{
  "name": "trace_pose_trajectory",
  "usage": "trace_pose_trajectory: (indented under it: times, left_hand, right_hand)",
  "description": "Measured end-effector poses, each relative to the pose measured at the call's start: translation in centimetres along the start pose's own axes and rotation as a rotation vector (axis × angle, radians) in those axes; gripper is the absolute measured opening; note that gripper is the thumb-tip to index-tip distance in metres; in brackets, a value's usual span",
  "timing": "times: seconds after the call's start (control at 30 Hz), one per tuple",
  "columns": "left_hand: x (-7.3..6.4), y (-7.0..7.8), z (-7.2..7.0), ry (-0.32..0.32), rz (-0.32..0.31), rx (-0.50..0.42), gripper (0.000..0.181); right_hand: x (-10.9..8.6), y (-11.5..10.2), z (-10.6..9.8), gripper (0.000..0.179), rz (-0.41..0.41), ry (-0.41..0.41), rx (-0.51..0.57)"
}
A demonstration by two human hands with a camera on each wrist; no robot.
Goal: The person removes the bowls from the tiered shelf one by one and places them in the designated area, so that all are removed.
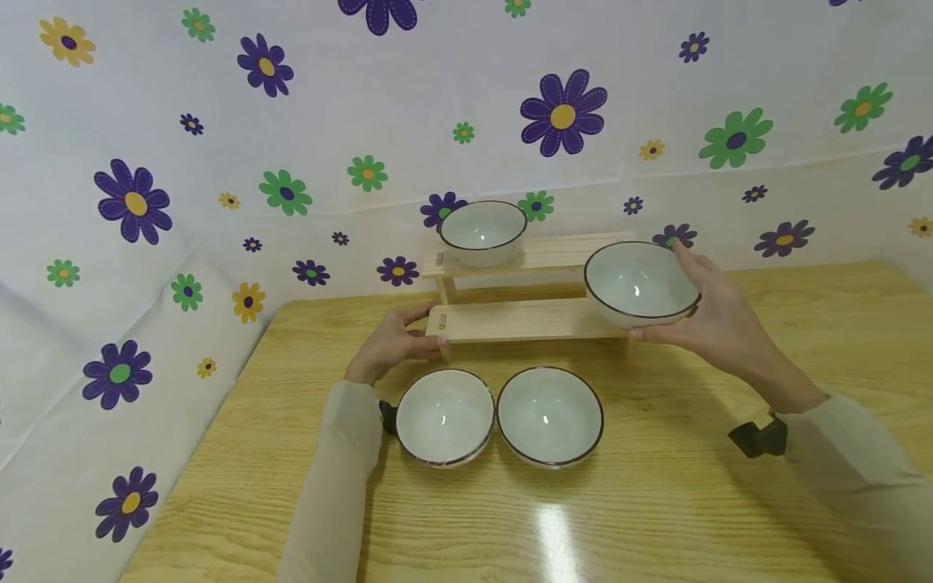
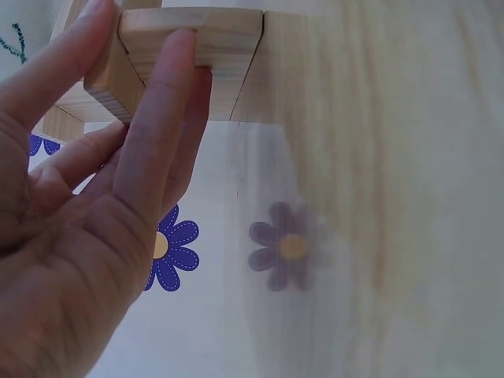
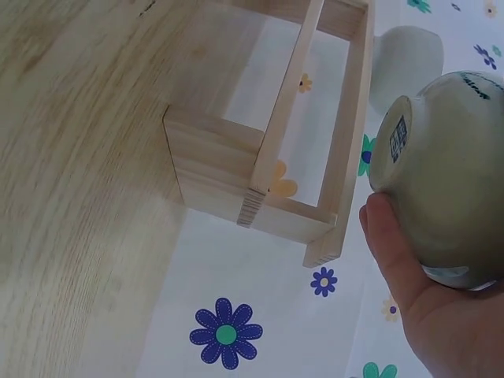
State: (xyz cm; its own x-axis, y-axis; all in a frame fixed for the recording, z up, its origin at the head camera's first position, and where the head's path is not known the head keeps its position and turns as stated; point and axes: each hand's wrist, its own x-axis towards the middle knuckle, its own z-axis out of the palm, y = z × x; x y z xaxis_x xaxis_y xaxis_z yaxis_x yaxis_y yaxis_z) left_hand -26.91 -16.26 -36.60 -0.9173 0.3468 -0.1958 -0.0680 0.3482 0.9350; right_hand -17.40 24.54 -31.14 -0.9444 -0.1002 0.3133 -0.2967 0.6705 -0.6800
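My right hand holds a white bowl with a dark rim, its thumb low on the outside near the foot and its fingers up at the rim. The bowl is raised over the right end of a two-tier wooden rack; in the right wrist view the stamped base of this bowl shows. My left hand grips the rack's left end at the lower board, and in the left wrist view its fingers lie along the wooden end. A second bowl stands on the upper board's left part.
Two more dark-rimmed bowls, a left one and a right one, stand side by side on the wooden table in front of the rack. A white flowered cloth hangs behind and along the left.
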Motion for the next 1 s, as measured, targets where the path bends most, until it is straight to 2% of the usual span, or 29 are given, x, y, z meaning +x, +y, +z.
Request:
trace_pose_trajectory:
  times: [0.33,0.6,1.0]
  left_hand:
    - [0.2,-0.1,-0.1,0.005,-0.003,-0.002,0.081]
    - [0.0,0.0,0.0,-0.003,-0.006,-0.01,0.081]
    - [0.2,-0.4,-0.2,-0.002,0.005,-0.012,0.081]
  right_hand:
    - [-0.5,0.1,0.1,0.124,-0.032,-0.014,0.009]
    - [-1.2,0.2,0.0,0.126,-0.025,-0.025,0.016]
    - [-2.4,0.7,0.1,0.126,-0.073,-0.023,0.017]
